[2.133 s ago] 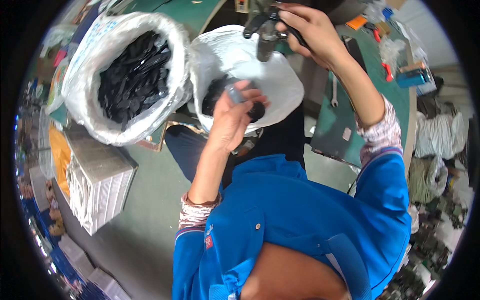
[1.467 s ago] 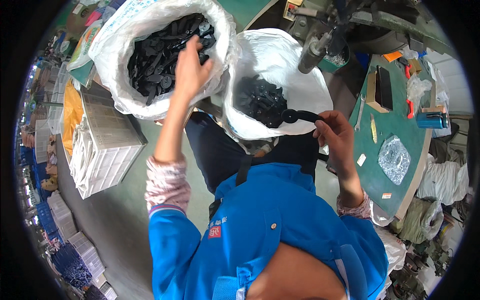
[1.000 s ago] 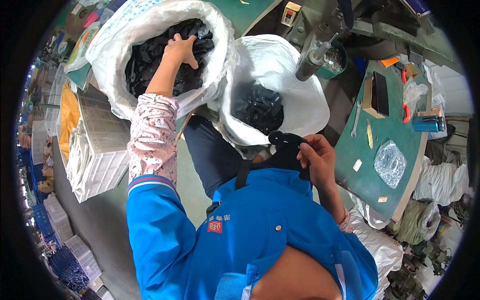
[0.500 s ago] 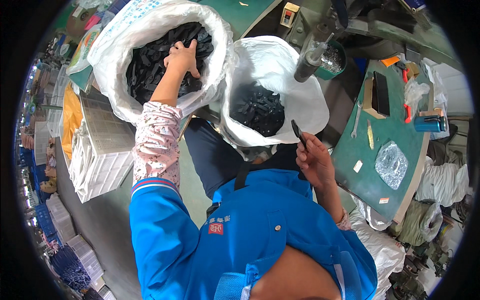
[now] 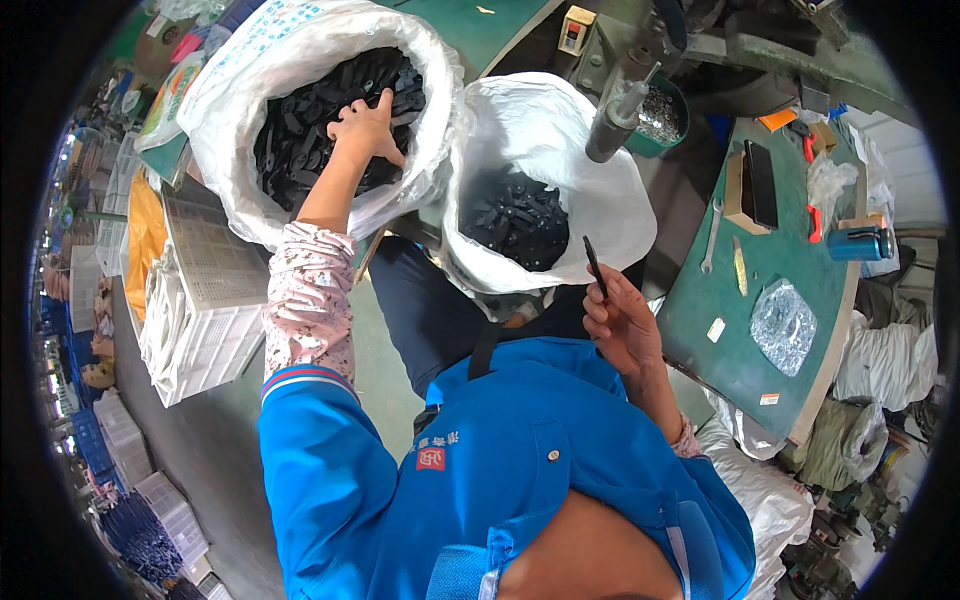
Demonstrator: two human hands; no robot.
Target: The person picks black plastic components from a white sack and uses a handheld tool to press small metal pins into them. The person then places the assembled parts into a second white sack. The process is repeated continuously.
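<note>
My left hand [image 5: 365, 132] lies over a heap of flat black parts [image 5: 300, 140] inside a big white sack [image 5: 225, 110] at the upper left. Its fingers are spread, and no part shows in its grip; what lies under the palm is hidden. Between thumb and fingers, my right hand [image 5: 628, 322] pinches one slim black part [image 5: 594, 262], which points up and away from me. That hand is just beyond the near right rim of a second white sack [image 5: 610, 225], where more black parts [image 5: 520, 222] lie at the bottom.
A grey metal machine post [image 5: 612, 132] rises behind the second sack, beside a green bowl [image 5: 648, 147] of small metal pieces. The green table [image 5: 690, 310] at right bears a wrench [image 5: 713, 238], a clear plastic bag [image 5: 783, 328] and a blue cylinder [image 5: 858, 245]. White crates [image 5: 205, 345] stand at left.
My left hand has shifted slightly on the heap, its fingers spreading a little more. In my right hand the black part has turned to show its narrow edge.
</note>
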